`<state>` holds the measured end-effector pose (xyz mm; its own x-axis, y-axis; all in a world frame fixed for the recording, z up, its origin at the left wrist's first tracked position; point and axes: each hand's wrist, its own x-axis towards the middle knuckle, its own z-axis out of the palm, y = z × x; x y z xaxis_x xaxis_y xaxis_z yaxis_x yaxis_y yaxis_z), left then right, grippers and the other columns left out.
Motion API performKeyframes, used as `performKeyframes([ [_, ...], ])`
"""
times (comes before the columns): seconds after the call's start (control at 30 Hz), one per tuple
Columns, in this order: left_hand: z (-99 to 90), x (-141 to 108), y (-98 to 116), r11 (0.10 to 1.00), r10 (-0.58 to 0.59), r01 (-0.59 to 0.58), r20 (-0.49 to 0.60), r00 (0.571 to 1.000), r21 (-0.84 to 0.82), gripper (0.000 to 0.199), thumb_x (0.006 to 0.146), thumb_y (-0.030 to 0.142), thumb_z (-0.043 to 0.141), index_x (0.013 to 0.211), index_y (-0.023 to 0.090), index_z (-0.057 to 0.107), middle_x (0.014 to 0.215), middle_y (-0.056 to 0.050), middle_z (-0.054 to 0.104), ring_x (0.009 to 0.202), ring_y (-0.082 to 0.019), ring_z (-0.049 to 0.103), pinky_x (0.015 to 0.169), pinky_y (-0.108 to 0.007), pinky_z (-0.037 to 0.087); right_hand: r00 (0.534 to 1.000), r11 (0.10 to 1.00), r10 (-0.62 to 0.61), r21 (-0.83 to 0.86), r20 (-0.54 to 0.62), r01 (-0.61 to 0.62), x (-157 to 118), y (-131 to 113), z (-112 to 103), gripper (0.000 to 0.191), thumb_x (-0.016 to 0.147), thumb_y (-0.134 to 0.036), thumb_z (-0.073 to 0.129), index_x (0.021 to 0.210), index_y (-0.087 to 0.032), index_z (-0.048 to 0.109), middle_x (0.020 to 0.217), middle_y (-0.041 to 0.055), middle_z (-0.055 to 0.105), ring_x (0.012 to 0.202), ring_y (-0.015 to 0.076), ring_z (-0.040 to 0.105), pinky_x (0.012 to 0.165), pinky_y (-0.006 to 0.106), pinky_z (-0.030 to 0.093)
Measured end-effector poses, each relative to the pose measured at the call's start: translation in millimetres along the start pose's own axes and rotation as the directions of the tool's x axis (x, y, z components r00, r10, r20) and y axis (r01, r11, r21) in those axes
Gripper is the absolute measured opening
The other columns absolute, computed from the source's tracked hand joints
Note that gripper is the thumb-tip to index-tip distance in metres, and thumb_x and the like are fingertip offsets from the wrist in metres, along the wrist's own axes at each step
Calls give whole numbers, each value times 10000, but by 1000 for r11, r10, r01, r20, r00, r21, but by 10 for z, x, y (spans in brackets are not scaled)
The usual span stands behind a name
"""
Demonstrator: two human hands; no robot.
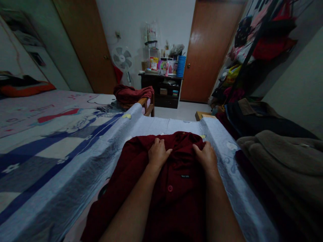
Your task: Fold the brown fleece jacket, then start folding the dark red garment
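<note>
A dark red buttoned shirt (174, 198) lies spread in front of me on a pale blue sheet (166, 124), its collar end away from me. One button and a small black label show on its front. My left hand (158, 153) is closed on the cloth left of the collar, thumb pointing right. On the other side, my right hand (207, 154) grips the shirt near its far right shoulder, fingers curled over the cloth. Both forearms lie across the shirt and hide part of it.
A patterned bed (63, 124) extends on the left, with a folded reddish cloth (133, 94) near its far corner. Stacked clothes (280, 161) rise close on my right. Farther off stand a fan (122, 58), a dark cabinet (161, 89) and a wooden door (212, 50).
</note>
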<state>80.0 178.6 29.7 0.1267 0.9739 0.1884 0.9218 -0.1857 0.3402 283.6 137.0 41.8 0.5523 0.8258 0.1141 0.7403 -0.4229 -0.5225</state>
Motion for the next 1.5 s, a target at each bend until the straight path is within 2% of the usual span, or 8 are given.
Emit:
performKeyframes([
  [0.37,17,-13,6,999,10,-11,37,999,45,433,797,222,631,1221,177,554,1092,-112,620,1015,-255,603,844,-337,490,994,994,9,-113,111,4,38,52,54,293,811,-279,549,1080,-168,586,1020,137,701,988,266,661,759,302,458],
  [0.5,33,7,13,1000,15,-15,-7,1000,25,387,817,146,543,1202,170,578,1021,-108,640,968,-250,611,839,-347,484,993,995,44,-93,112,-34,42,40,57,339,854,-421,510,1067,-166,580,1015,153,697,997,283,658,775,326,465],
  [0.6,35,6,24,998,45,-40,-116,992,45,323,838,251,584,1148,163,607,1111,-131,594,1052,-280,558,893,-376,464,988,991,119,-67,95,-113,13,23,70,512,837,-544,515,1159,-145,521,1046,175,684,1005,300,652,772,345,473],
  [0.7,45,1,22,999,25,-20,-133,991,40,357,870,381,587,1151,161,600,1131,-133,575,1041,-278,557,908,-386,455,980,985,162,-73,112,-154,-23,20,98,590,812,-553,541,1219,-133,462,1078,188,671,989,309,652,752,353,472],
  [0.87,77,-5,-8,999,-1,2,-34,999,50,435,809,351,680,1186,164,569,1107,-116,594,999,-261,599,852,-343,473,988,993,95,-86,124,-85,-14,77,164,443,803,-415,550,1158,-159,488,1012,144,679,928,275,651,705,319,441],
  [1.1,79,15,-37,1000,-23,23,5,1000,-17,348,803,191,614,1150,191,584,1029,-95,649,941,-240,640,798,-324,483,999,998,-44,-46,-6,44,25,95,125,168,759,-297,518,903,-211,531,782,38,630,715,199,579,625,278,366],
  [1.3,-8,47,-11,986,-13,-29,-247,969,-166,179,797,144,571,960,205,614,966,-62,623,952,-226,593,874,-332,470,964,972,-206,80,-167,221,51,51,-25,59,681,-253,501,724,-221,477,773,26,545,757,186,523,720,286,399],
  [1.5,-140,24,41,928,1,-158,-421,907,-338,118,843,182,547,945,230,583,975,-48,582,999,-218,564,928,-343,463,989,924,-133,352,-65,148,46,18,-134,223,658,-265,500,876,-217,512,754,-5,562,688,176,554,668,283,431],
])
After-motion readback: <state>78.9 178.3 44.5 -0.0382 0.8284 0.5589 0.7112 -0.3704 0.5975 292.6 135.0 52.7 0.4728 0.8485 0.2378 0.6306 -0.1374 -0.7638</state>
